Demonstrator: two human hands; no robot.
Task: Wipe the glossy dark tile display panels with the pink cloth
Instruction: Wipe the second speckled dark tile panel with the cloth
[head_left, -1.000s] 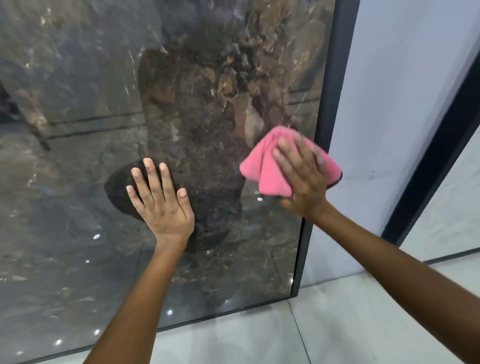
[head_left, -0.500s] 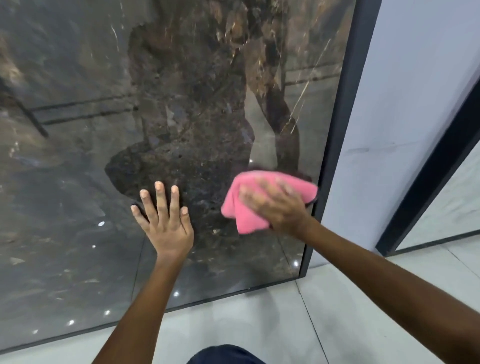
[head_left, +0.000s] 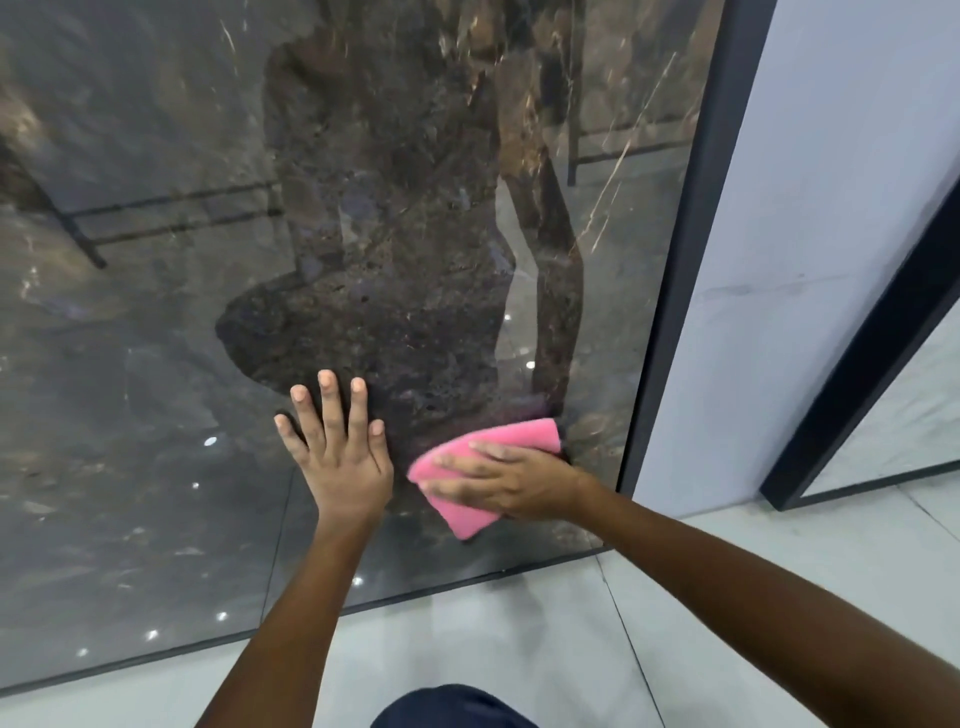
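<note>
Low on the dark tile panel (head_left: 156, 364), near its bottom right corner, the right hand (head_left: 511, 483) presses the pink cloth (head_left: 483, 470) flat against the glossy surface, fingers spread across the fabric and pointing left. Against the frame of one second ago, the cloth has come down from mid-panel height beside the dark frame (head_left: 680, 260) to a spot just above the bottom edge, and the hand has turned from upright to nearly sideways. The left hand (head_left: 340, 457) is open, palm flat on the panel, fingers up and splayed; it sits just left of the cloth, closer to it than before, the two not touching.

Part of the cloth is covered by the right hand; only its upper edge and lower corner show. The panel's surface carries a murky reflection of the person, so actual soiling cannot be told from marbling. The panel runs out of view at the top and left. A dark garment (head_left: 447, 709) is cut off at the bottom edge, above the pale floor (head_left: 519, 623).
</note>
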